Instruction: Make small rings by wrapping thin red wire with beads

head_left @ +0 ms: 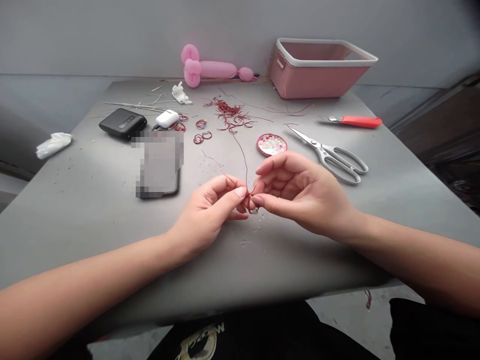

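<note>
Near the middle of the table, my left hand (pixel 221 202) pinches a small dark red cord ring (pixel 249 204) between thumb and fingers. A pale bead (pixel 255 211) sits at the ring's lower side. My right hand (pixel 300 192) has its thumb and a fingertip at the ring's right side, its other fingers loosely curled. From the knot a long thin red thread (pixel 243 155) runs up and away, and short cord ends stick out at the top. Just beyond my right hand lies a round red-rimmed dish of pastel beads (pixel 272 144).
Grey-handled scissors (pixel 333 152) and a red utility knife (pixel 360 121) lie right. Cut red cords (pixel 228 110) and finished-looking rings (pixel 201 137) lie mid-table. Left are a phone (pixel 159 170), black box (pixel 123 123) and white earbud case (pixel 167 118). A pink bin (pixel 311 75) and balloon (pixel 217 69) stand behind.
</note>
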A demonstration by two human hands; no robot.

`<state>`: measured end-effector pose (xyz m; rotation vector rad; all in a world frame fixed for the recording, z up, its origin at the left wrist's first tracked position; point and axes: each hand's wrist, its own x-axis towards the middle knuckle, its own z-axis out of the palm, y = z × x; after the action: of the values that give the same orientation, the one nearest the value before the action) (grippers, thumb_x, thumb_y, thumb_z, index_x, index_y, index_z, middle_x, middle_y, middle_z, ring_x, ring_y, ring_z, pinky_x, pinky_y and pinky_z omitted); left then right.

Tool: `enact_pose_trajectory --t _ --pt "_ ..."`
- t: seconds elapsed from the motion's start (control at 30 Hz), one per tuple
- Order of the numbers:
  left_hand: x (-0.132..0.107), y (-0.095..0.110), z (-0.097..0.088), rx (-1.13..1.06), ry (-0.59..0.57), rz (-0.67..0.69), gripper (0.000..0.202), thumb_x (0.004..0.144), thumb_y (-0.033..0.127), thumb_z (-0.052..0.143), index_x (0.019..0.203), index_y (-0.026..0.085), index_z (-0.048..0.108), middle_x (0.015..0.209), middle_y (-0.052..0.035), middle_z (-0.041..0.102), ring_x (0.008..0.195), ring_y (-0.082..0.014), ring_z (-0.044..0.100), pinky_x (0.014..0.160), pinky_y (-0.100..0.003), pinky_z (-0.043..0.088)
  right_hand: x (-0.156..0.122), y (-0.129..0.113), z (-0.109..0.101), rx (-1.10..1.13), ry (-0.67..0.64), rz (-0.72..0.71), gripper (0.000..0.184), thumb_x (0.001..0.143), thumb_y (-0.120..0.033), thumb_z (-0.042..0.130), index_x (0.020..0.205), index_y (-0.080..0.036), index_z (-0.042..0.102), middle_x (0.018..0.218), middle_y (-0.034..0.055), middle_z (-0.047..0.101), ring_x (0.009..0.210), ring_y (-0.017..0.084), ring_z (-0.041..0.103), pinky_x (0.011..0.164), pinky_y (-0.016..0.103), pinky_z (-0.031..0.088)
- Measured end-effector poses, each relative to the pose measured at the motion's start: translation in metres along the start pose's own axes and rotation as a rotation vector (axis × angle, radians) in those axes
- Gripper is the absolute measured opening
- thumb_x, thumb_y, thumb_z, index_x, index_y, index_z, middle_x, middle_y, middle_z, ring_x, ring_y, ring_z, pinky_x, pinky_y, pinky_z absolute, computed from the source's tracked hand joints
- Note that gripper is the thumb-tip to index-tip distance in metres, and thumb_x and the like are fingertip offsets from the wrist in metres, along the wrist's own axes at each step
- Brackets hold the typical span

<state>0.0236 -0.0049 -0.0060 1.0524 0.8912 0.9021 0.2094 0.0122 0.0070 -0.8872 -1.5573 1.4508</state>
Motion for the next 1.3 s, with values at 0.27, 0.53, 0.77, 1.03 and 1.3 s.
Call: enact_pose_trajectory --t 0.27,0.53,0.77,1.03,1.3 --pt "0.001 0.001 0.000 0.168 -0.024 0.064 0.013 0.091 0.024 0.058 0.082 0.016 0.062 0.074 0.0026 0.064 0.065 -0.0062 0.053 0.061 -0.018 0.043 0.008 0.010 -0.008 0.125 -0.177 0.109 0.020 0.079 -0.013 0.071 0.097 -0.017 0.065 0.074 -0.0009 0.068 0.071 0.011 0.067 0.067 0.026 0.057" --pt "0.003 0.005 -0.001 0.119 0.043 -0.129 0.012 0.085 0.021 0.059 0.074 0.016 0.064 0.070 0.0023 0.065 0.064 -0.0071 0.053 0.065 -0.021 0.044 0.006 0.011 -0.006 0.134 -0.183 0.061 0.010 0.079 -0.010 0.068 0.084 -0.017 0.065 0.073 -0.0008 0.069 0.070 0.010 0.067 0.068 0.024 0.056" --pt "0.006 0.012 -0.001 0.043 0.042 -0.292 0.011 0.080 0.023 0.063 0.074 0.015 0.066 0.070 0.0000 0.064 0.066 -0.0087 0.056 0.059 -0.020 0.046 0.002 0.015 -0.004 -0.051 -0.132 -0.043 0.011 0.077 -0.011 0.068 0.085 -0.017 0.066 0.080 0.0001 0.069 0.073 0.010 0.067 0.071 0.024 0.057" --pt "0.003 0.012 -0.003 0.068 -0.053 -0.230 0.015 0.080 0.031 0.069 0.078 0.015 0.067 0.079 -0.0019 0.059 0.071 -0.0112 0.052 0.057 -0.021 0.049 0.002 0.014 -0.003 -0.162 -0.096 -0.177 0.012 0.079 -0.008 0.063 0.084 -0.019 0.066 0.081 0.0013 0.066 0.074 0.013 0.067 0.070 0.028 0.056" --pt "0.000 0.007 0.001 0.144 -0.003 -0.176 0.019 0.088 0.034 0.061 0.081 0.017 0.058 0.075 0.0019 0.052 0.056 -0.0068 0.045 0.050 -0.020 0.039 0.002 0.012 0.002 0.020 -0.021 -0.053 0.018 0.074 -0.018 0.077 0.086 -0.019 0.064 0.081 0.0006 0.068 0.075 0.013 0.068 0.075 0.029 0.059"
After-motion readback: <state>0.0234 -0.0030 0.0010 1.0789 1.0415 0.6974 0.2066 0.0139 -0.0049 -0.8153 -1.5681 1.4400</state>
